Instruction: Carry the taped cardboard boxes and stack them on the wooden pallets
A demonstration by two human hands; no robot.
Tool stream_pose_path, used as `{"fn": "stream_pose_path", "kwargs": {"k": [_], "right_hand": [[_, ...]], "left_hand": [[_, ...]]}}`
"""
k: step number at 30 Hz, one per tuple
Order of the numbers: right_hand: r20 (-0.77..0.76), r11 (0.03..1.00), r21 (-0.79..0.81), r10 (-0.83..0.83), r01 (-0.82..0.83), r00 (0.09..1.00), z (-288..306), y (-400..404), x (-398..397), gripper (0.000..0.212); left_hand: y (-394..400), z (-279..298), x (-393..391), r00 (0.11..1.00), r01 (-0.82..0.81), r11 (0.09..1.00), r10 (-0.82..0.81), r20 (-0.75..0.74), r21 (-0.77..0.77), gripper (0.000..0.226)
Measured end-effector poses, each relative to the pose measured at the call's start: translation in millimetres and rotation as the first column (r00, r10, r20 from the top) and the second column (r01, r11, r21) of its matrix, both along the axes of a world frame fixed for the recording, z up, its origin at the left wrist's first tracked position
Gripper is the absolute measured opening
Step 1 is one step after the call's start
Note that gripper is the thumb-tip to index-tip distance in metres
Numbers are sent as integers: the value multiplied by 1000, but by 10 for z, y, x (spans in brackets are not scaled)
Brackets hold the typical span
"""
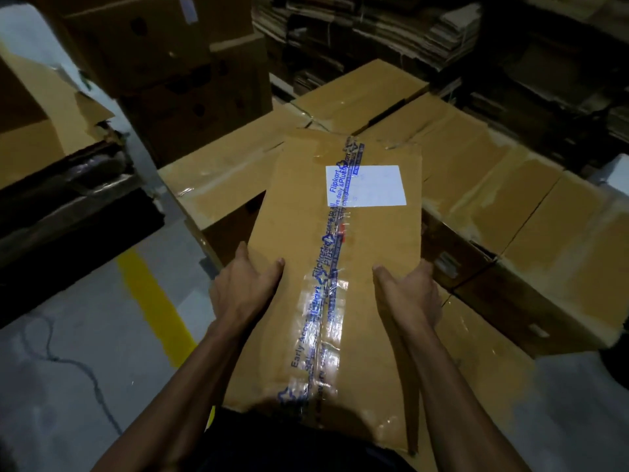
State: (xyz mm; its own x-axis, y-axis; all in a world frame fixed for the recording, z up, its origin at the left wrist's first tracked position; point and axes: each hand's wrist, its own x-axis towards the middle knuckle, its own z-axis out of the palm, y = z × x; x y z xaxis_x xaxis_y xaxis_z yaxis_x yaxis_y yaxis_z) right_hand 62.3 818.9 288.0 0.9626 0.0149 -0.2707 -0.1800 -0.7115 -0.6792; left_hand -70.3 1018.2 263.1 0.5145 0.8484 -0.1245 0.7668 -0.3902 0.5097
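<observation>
I hold a long taped cardboard box [371, 260] in front of me; blue printed tape runs down its top and a white label sits near its far end. My left hand [243, 284] grips its left edge, thumb on top, fingers down the side. My right hand [408, 291] grips the right edge the same way. The box's far end hangs over a layer of taped boxes [483, 185] stacked low ahead. The pallet under them is hidden.
Tall stacked boxes [177, 63] rise at the back left. Bundles of flattened cardboard [391, 35] fill the back wall. A low dark stack topped with torn cardboard [41, 144] lies at left. A yellow line [153, 301] crosses the grey floor.
</observation>
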Motion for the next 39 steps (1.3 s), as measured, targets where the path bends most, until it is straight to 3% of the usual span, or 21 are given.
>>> {"fn": "stream_pose_path", "kwargs": {"k": [3, 9, 15, 29, 34, 39], "right_hand": [[-19, 997, -30, -77, 77, 997, -75, 345, 68, 64], [-15, 959, -72, -276, 274, 961, -174, 1027, 57, 66], [-40, 920, -138, -376, 368, 926, -267, 1429, -34, 64], [-111, 901, -88, -434, 426, 894, -714, 1684, -66, 73], [-124, 867, -82, -497, 491, 859, -914, 1815, -56, 76], [-125, 832, -93, -554, 547, 823, -1133, 2018, 78, 78]], "left_hand": [[441, -78, 233, 995, 103, 993, -104, -11, -50, 58], [1250, -134, 579, 963, 263, 963, -266, -51, -62, 59], [1640, -225, 715, 935, 352, 935, -353, -32, -51, 62], [2042, -616, 897, 880, 467, 878, -473, -34, -109, 66], [2246, -814, 1056, 821, 565, 794, -568, 61, -224, 76], [2482, -1085, 1287, 772, 621, 730, -632, 63, -284, 68]]}}
